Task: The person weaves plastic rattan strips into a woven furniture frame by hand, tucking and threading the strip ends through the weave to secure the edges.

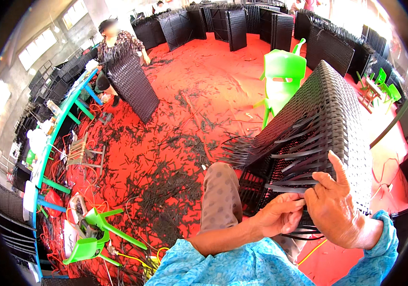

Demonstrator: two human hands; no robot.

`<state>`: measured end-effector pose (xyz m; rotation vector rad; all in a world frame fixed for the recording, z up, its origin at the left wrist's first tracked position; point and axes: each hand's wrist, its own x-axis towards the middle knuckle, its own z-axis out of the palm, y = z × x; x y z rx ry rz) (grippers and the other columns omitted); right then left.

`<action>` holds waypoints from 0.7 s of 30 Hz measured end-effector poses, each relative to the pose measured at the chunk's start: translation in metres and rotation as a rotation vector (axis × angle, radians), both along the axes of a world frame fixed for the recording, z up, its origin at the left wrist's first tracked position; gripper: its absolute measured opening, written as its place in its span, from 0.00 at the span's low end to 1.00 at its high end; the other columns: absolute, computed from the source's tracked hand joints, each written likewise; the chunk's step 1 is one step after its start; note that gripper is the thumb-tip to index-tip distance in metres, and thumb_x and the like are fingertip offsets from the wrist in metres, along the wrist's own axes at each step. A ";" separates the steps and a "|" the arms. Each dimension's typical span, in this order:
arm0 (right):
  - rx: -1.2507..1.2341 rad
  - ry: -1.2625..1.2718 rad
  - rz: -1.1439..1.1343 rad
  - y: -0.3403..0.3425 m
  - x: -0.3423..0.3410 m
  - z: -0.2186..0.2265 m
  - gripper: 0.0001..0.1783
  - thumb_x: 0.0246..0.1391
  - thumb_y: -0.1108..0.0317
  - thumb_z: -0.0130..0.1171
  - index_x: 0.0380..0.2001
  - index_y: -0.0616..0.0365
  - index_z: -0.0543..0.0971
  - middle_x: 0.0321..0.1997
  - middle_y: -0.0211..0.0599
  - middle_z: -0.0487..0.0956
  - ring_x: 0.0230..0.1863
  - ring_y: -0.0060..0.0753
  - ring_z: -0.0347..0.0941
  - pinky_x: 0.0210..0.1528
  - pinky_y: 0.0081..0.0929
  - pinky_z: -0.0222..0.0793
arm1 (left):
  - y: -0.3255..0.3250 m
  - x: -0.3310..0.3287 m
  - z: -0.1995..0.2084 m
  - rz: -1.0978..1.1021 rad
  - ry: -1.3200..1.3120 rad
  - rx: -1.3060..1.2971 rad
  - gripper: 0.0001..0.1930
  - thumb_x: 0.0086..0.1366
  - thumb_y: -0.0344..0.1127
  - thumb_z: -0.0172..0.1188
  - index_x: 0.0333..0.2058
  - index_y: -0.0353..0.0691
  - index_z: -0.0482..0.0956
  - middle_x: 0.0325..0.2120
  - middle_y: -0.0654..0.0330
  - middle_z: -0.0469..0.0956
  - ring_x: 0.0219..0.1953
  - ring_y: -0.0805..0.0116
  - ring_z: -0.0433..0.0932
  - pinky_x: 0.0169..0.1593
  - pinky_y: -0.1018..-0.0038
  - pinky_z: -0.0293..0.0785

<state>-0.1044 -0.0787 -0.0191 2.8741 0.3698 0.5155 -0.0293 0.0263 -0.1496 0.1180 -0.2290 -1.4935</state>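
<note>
A large black woven wicker piece (340, 102) stands tilted against my lap on the right, with rows of loose flat strips (299, 151) sticking out of its near side. At its lower edge my left hand (280, 214) is closed in a pinch on a black strip. Right beside it, almost touching, my right hand (332, 207) has its thumb and lower fingers curled in around the strip's end, while the index finger points up along the weave. The fingertips of both hands partly hide the strip between them.
Black strip scraps (170, 200) litter the red floor. A green chair (285, 71) stands beyond the wicker; another green chair (94, 238) lies tipped at left, near cables and a small stool (85, 152). Another person (113, 43) holds a woven panel (135, 88) beside a long blue table (54, 138).
</note>
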 end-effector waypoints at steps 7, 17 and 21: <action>-0.018 0.104 -0.062 -0.002 -0.003 0.002 0.04 0.37 0.73 0.54 0.18 0.62 0.72 0.20 0.44 0.73 0.40 0.43 0.74 0.65 0.60 0.49 | 0.005 -0.004 0.005 -0.033 -0.033 -0.055 0.20 0.69 0.38 0.50 0.55 0.39 0.58 0.18 0.52 0.76 0.10 0.66 0.73 0.12 0.79 0.67; 0.020 0.050 -0.039 -0.005 -0.001 -0.001 0.05 0.37 0.71 0.59 0.18 0.59 0.74 0.20 0.40 0.74 0.40 0.41 0.75 0.64 0.58 0.51 | -0.003 0.030 0.000 -0.023 -0.635 0.061 0.13 0.70 0.41 0.48 0.40 0.37 0.72 0.16 0.58 0.77 0.12 0.74 0.75 0.14 0.83 0.68; 0.111 0.015 -0.042 -0.006 -0.002 -0.006 0.07 0.35 0.70 0.62 0.22 0.58 0.75 0.22 0.38 0.75 0.41 0.39 0.74 0.63 0.58 0.51 | -0.003 0.037 0.003 0.065 -0.862 0.073 0.14 0.70 0.43 0.48 0.36 0.39 0.75 0.17 0.64 0.76 0.14 0.79 0.74 0.16 0.87 0.66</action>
